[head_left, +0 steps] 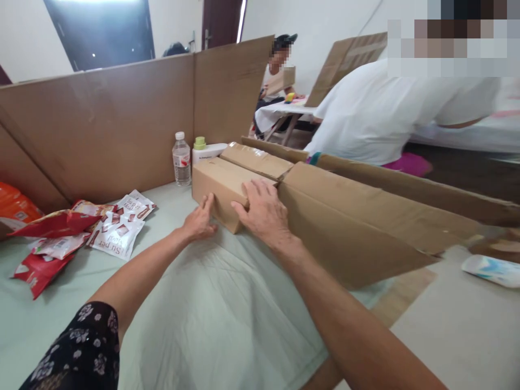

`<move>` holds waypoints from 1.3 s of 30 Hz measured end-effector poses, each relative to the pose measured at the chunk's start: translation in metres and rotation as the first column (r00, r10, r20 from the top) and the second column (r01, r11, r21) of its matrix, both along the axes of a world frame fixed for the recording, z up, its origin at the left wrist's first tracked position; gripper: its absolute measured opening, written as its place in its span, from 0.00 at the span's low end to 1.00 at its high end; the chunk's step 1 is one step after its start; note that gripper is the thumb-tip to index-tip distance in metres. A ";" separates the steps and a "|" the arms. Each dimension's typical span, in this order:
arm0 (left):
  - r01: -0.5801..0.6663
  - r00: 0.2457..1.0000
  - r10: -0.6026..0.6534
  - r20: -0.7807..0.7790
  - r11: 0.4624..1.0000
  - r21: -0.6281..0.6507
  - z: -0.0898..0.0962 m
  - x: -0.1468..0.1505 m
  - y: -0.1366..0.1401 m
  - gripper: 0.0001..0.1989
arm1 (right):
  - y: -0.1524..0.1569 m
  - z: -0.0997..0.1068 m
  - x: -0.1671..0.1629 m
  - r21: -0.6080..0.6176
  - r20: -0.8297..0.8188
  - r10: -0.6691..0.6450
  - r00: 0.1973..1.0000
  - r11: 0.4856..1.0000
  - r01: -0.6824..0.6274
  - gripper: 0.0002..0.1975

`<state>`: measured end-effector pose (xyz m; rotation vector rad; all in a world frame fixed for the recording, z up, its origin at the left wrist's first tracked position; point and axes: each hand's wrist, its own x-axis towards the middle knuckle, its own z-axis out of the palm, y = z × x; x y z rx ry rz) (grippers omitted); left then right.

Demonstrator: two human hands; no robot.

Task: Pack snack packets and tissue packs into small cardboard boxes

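A small closed cardboard box (219, 189) stands on the pale green cloth (211, 303), beside a second, taped cardboard box (258, 158). My right hand (264, 208) lies over the near right end of the small box, its thumb on the front face and its fingers over the top. Low against the front face, my left hand (200, 219) presses with its fingers on the cardboard. Together the two hands steady the box. Part of its right end is hidden under my right hand.
Behind the box stand a water bottle (181, 160) and a white bottle with a green cap (199, 149). Red and white snack packets (117, 233) lie at left. Tall cardboard panels (122, 124) wall the back; a large carton flap (365, 216) rises at right. Two other people are beyond.
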<state>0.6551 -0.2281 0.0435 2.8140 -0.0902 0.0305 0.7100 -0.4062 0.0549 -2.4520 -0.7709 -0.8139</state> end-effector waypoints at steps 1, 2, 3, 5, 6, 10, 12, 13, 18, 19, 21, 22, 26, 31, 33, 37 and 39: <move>0.026 0.999 -0.026 -0.026 1.000 0.015 -0.007 -0.014 -0.002 0.44 | -0.004 -0.002 -0.001 0.008 0.018 0.028 0.999 1.000 -0.028 0.28; 0.051 0.998 -0.049 -0.050 0.998 0.031 -0.013 -0.031 -0.005 0.38 | -0.009 -0.005 -0.004 0.026 0.043 0.050 0.998 0.998 -0.051 0.31; 0.069 0.996 -0.066 -0.067 0.997 0.047 -0.018 -0.049 -0.008 0.32 | -0.014 -0.008 -0.009 0.054 0.076 0.061 0.995 0.996 -0.065 0.33; 0.097 0.991 -0.090 -0.096 0.993 0.072 -0.023 -0.087 -0.014 0.27 | -0.025 -0.016 -0.023 0.151 0.135 0.019 0.991 0.988 -0.040 0.35; 0.108 0.989 -0.100 -0.106 0.991 0.080 -0.022 -0.106 -0.016 0.27 | -0.029 -0.022 -0.033 0.189 0.153 0.001 0.988 0.981 -0.030 0.35; 0.158 0.981 -0.143 -0.130 0.981 0.113 -0.014 -0.188 -0.026 0.28 | -0.028 -0.062 -0.085 0.159 0.095 0.166 0.982 0.971 -0.179 0.24; 0.201 0.977 -0.186 -0.101 0.966 0.161 -0.014 -0.231 -0.029 0.30 | -0.012 -0.089 -0.115 0.038 0.018 0.346 0.938 0.937 -0.346 0.21; 0.220 0.975 -0.210 -0.074 0.957 0.188 -0.017 -0.252 -0.030 0.30 | 0.000 -0.101 -0.129 -0.020 -0.008 0.409 0.913 0.912 -0.409 0.21; 0.326 0.939 -0.341 0.049 0.925 0.193 -0.031 -0.351 -0.010 0.25 | 0.065 -0.133 -0.203 -0.155 -0.052 0.568 0.821 0.808 -0.569 0.22; 0.304 0.946 -0.317 0.064 0.939 0.163 -0.029 -0.369 0.003 0.21 | 0.076 -0.133 -0.217 -0.169 -0.054 0.605 0.794 0.778 -0.605 0.22; 0.072 0.991 -0.081 0.103 0.994 0.080 -0.014 -0.402 0.042 0.14 | 0.093 -0.132 -0.243 -0.200 -0.054 0.679 0.732 0.711 -0.674 0.22; -0.179 0.976 0.171 0.133 0.982 0.052 0.000 -0.417 0.067 0.12 | 0.099 -0.131 -0.254 -0.217 -0.050 0.710 0.703 0.679 -0.701 0.23; -0.735 0.646 0.690 0.328 0.678 0.020 0.075 -0.459 0.197 0.22 | 0.110 -0.131 -0.276 -0.258 -0.009 0.749 0.662 0.638 -0.726 0.24; -0.975 0.126 0.895 0.427 0.191 -0.112 0.145 -0.484 0.333 0.26 | 0.106 -0.139 -0.270 -0.242 0.007 0.750 0.661 0.643 -0.727 0.24; -0.985 0.042 0.926 0.376 0.102 -0.141 0.148 -0.487 0.360 0.23 | 0.105 -0.141 -0.267 -0.228 0.010 0.755 0.656 0.640 -0.734 0.24; -0.974 0.049 0.957 0.285 0.109 -0.197 0.129 -0.490 0.367 0.19 | 0.103 -0.139 -0.265 -0.230 0.022 0.762 0.647 0.634 -0.739 0.24; -0.955 0.107 0.955 0.276 0.176 -0.239 0.119 -0.500 0.349 0.17 | 0.102 -0.136 -0.266 -0.234 0.014 0.760 0.650 0.635 -0.737 0.24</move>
